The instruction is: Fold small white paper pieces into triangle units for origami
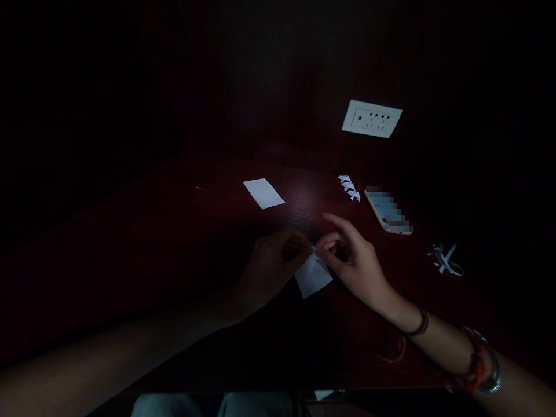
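- White paper (313,280) is in the middle of things, over the near part of the dark bench (208,211); both hands have its far corner, and I cannot tell whether its lower edge touches the wood.
- The left hand (274,256) is narrow, thumb and fingertips closed on that corner; it sits in shadow, so an edge could be lined up crooked simply because it is hard to see.
- The right hand (358,263) pinches just beside it, one finger lifted clear; if the two pulled unevenly, the thin corner might tear or crease askew.
- A red cord (398,351) trails below the right wrist; a sweep of that arm could drag it across the paper.
- Beyond the hands lie a blank sheet (264,194) and some folded bits (349,188), near the phone (386,213); all that paper looks light, so a careless sleeve or draught might scatter it.
- Loose scraps (446,260) lie off to the right; a wide elbow could knock them about.
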A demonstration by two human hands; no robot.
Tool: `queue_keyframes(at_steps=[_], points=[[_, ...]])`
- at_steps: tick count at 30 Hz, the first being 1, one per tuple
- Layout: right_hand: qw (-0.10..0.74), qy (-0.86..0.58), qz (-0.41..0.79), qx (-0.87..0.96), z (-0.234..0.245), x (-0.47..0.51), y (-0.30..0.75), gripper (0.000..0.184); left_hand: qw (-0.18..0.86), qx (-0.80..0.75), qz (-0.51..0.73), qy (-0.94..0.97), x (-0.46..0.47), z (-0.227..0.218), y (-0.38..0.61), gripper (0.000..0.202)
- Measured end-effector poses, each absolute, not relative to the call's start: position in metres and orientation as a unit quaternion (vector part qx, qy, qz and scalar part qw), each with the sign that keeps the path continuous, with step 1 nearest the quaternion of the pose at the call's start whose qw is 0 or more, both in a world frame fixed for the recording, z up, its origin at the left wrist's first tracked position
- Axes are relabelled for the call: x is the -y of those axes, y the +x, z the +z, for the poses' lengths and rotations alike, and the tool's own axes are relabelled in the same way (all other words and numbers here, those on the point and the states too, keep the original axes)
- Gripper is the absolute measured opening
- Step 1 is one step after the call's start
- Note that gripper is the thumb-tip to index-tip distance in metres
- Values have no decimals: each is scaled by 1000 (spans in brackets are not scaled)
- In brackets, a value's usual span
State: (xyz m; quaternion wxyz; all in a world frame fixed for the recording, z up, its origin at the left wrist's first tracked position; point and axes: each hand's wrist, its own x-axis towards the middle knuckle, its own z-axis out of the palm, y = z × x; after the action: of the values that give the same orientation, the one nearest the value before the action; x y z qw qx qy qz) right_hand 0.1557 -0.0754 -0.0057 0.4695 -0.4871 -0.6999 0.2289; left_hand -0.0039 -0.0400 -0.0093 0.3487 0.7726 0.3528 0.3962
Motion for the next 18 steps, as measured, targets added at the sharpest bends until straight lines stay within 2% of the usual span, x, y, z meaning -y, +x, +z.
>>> queue_keyframes(at_steps=[7,12,18], points=[[463,-466,303,690,-5,73,160,47,294,-345,413,790,41,-10,-5,8],[475,-481,263,688,-5,74,159,40,267,-345,386,813,40,-12,-5,25],[450,-502,202,710,-3,75,159,39,307,-351,377,800,38,-14,-5,16]])
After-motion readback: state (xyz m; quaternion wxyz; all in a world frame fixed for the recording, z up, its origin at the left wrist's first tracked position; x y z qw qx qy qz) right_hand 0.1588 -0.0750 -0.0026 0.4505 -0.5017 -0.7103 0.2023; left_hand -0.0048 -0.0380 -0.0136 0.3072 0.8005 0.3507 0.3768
